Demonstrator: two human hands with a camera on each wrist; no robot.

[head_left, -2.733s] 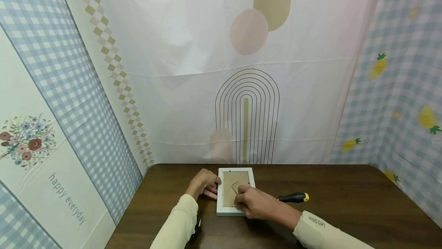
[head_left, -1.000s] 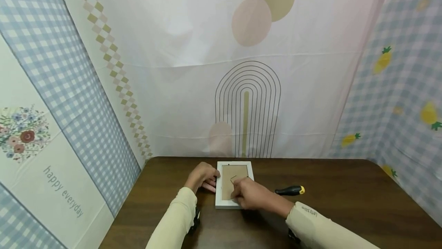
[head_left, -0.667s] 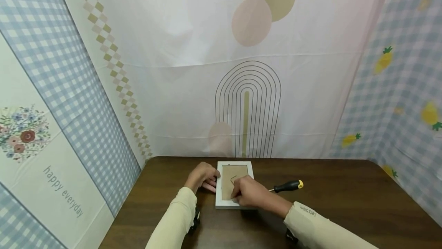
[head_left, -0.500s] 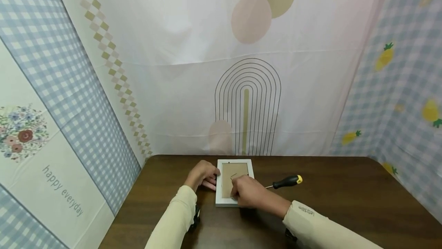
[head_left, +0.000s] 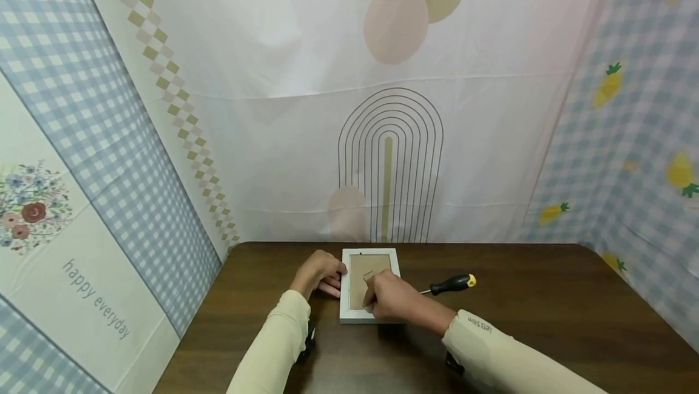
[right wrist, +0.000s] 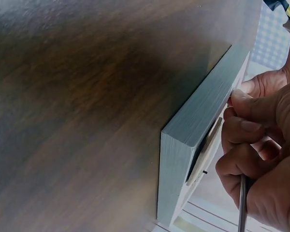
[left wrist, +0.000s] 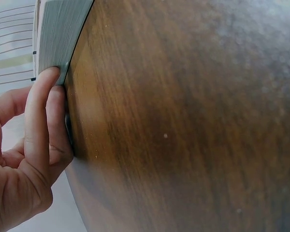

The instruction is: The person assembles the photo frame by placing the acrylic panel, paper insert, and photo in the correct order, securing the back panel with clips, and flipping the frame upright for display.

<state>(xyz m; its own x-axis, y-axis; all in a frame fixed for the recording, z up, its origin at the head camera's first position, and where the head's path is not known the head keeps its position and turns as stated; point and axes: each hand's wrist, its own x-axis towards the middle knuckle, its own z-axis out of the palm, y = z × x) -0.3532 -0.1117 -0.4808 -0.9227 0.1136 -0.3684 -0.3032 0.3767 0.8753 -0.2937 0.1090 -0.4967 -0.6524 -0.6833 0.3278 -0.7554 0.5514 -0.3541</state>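
Observation:
A white picture frame [head_left: 346,285] lies back side up on the table. Its beige backing board [head_left: 357,266] faces me, marked by a dark angular line. My left hand [head_left: 319,272] is at the left edge; in the left wrist view one nearly straight finger [left wrist: 37,121] touches the frame's side. My right hand [head_left: 393,295] works over the near right part, thumb and forefinger together at the backing. Its other fingers curl round the shaft of a screwdriver [head_left: 452,283], whose black and yellow handle points right. In the right wrist view a board edge [right wrist: 206,152] shows above a dark gap.
The dark brown wooden table [head_left: 519,309] runs out to both sides and toward me. Behind it hangs a white patterned cloth [head_left: 284,157]. Blue checked cloths [head_left: 136,133] close in the left and right sides.
The whole scene has shifted upward in the head view. The screwdriver's handle has swung a little toward the back while the shaft stays in my right hand. My left hand keeps its place on the frame.

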